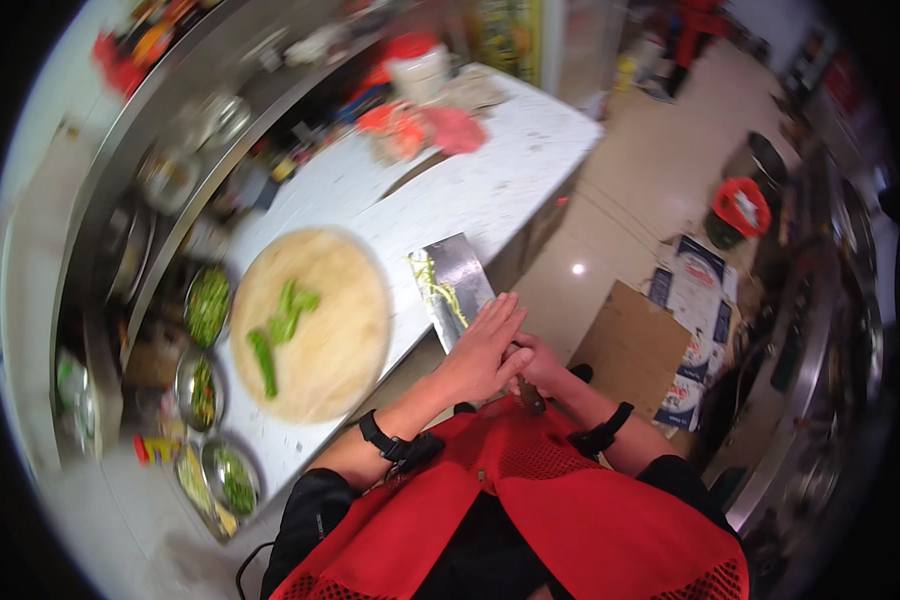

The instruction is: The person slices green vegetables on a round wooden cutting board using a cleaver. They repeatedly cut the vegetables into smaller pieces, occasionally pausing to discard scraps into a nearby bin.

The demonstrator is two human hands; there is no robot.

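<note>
My right hand (544, 364) grips the wooden handle of a cleaver (461, 274) in front of my red vest. Thin green vegetable shreds (440, 289) lie on the wide blade, which is held past the edge of the white table. My left hand (484, 349) lies flat with its fingers stretched over the base of the blade, close to my right hand; whether it touches the blade cannot be told. To the left, a round wooden chopping board (345, 322) bears a whole green pepper (264, 363) and cut green pepper pieces (289, 311).
Metal bowls (209, 305) of cut green vegetables line the board's left side. Steel shelves (195, 161) run along the wall. A pink cloth (454, 129) and a red-lidded tub (418, 71) stand far back. Flattened cardboard (634, 345) covers floor at right; a person (690, 37) stands far off.
</note>
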